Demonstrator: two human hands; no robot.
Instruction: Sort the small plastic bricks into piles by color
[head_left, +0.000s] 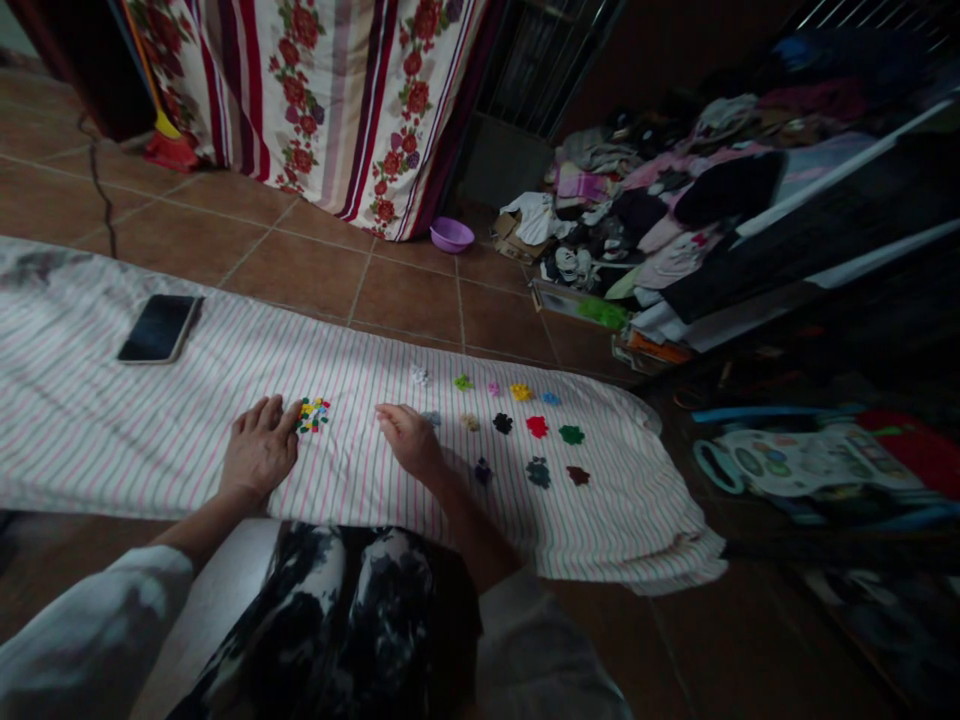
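My left hand (262,445) lies on the striped cloth (360,370), fingers spread, with its fingertips at the left edge of a small mixed-colour pile (313,414) of tiny pieces. To the right, my right hand (409,437) is over the cloth with its thumb and fingers pressed together; anything between them is too small to make out. Beyond it, small piles are sorted by colour: white (420,376), lime green (463,382), yellow (521,392), blue (551,398), black (502,423), red (537,427), green (571,435) and brown (577,475), among others.
A phone (160,328) lies on the cloth at the left. On the tiled floor beyond stand a purple bowl (451,235) and a red broom (171,148) by a flowered curtain (300,90). Heaped clothes (637,200) fill the back right.
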